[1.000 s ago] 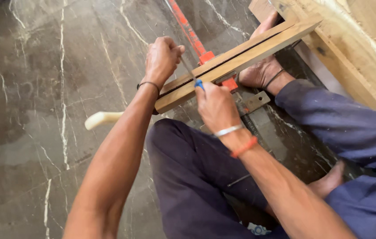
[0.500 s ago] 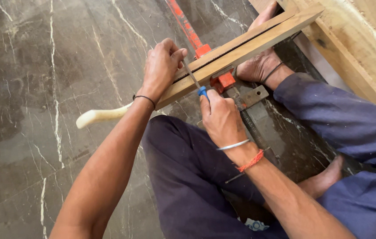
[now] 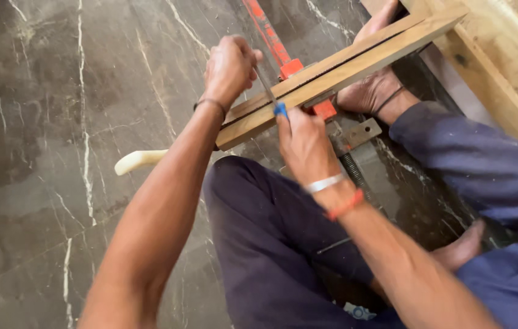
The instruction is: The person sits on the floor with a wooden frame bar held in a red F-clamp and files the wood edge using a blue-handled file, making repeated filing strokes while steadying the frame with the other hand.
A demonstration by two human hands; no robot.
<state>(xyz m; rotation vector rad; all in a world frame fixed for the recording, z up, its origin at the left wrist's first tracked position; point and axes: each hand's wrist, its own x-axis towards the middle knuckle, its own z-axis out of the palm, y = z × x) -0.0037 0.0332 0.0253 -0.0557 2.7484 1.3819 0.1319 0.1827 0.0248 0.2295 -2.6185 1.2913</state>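
Left hand: the left hand (image 3: pixel 230 66) was closed in a fist at the far end of a thin metal tool (image 3: pixel 265 85), just above the near end of the wooden strips (image 3: pixel 338 70); a dark band sat on its wrist.
Right hand: the right hand (image 3: pixel 303 143) was closed around the tool's blue handle (image 3: pixel 280 110), pressed against the near edge of the strips; a silver bangle and a red thread ringed its wrist.
Tool: it ran slanted between the two hands, crossing the left end of the strips; whether it was a file or a small saw could not be told.
Wooden strips: two long strips lay stacked edge to edge, running from centre to far right, held in a red clamp (image 3: pixel 274 42).
Foot: a bare foot (image 3: pixel 372 91) rested just beyond the strips, on the right, touching them.
Pale handle: a cream handle (image 3: pixel 140 161) poked out on the left, under the left forearm.
Floor: dark marble floor (image 3: pixel 58 122) with white veins.
Frame: a wooden frame (image 3: pixel 503 67) stood at far right.
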